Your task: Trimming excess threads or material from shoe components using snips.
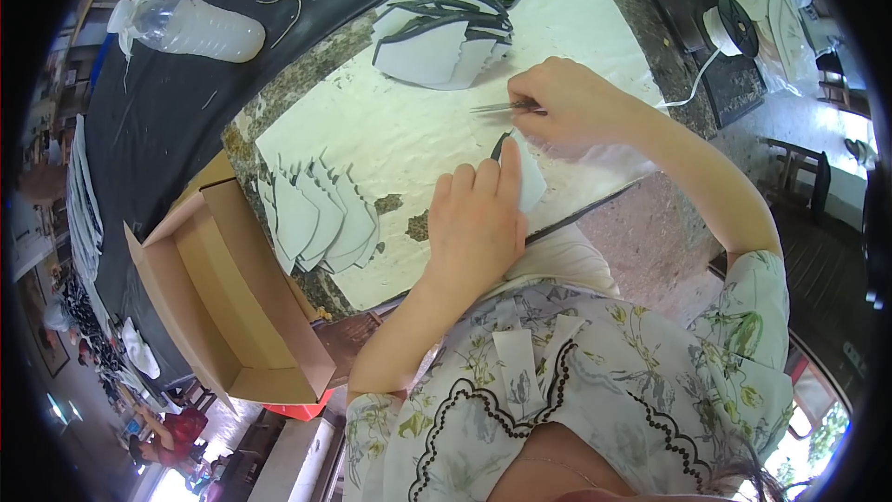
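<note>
My right hand [571, 107] is closed around a small pair of scissors [502, 108], its narrow metal blades pointing left. Just below it, a white cut piece with a dark edge [531, 178] lies on the work board. My left hand [477, 223] holds that piece down, index finger stretched along it and the other fingers bent; the thumb is mostly hidden. Beyond the hands sits a heap of white pieces with dark edging [437, 42]. Left of my left hand, several similar white pieces [321, 214] lie overlapped in a fan.
The white-covered board [595, 28] spans the work table. An open cardboard box [232, 288] stands at the left, beside dark cloth [186, 121] bearing a plastic bottle [190, 28]. At the far right is a spool [729, 26] with white tape. A person [172, 437] is at lower left.
</note>
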The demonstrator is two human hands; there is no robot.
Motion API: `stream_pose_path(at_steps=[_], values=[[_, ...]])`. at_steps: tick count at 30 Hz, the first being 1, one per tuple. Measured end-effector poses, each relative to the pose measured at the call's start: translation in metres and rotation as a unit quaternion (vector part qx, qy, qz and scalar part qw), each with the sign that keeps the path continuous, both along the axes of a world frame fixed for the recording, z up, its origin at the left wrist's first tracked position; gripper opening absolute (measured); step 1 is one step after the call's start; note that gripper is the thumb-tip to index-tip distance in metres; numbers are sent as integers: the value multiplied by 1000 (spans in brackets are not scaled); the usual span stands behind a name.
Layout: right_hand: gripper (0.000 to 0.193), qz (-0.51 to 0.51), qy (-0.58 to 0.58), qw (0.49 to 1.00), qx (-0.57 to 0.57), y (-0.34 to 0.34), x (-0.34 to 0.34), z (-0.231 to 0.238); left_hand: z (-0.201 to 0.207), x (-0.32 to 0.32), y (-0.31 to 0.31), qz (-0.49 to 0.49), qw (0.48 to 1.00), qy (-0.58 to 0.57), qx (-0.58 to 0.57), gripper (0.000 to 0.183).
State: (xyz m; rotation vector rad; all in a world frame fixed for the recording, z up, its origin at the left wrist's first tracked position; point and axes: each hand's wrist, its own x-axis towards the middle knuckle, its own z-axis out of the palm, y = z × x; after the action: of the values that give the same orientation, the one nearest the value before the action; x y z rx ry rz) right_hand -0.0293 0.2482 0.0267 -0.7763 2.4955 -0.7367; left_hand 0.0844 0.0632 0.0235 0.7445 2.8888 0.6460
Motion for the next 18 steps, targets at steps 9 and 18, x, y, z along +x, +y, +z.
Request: stream_pose_path(at_steps=[9,18], values=[[30,-269,179,946,-5,8,51,45,-20,15,1,33,996,83,18,63],[26,-307,138,942,22,-18,90,-10,-21,13,3,29,992,123,19,59]])
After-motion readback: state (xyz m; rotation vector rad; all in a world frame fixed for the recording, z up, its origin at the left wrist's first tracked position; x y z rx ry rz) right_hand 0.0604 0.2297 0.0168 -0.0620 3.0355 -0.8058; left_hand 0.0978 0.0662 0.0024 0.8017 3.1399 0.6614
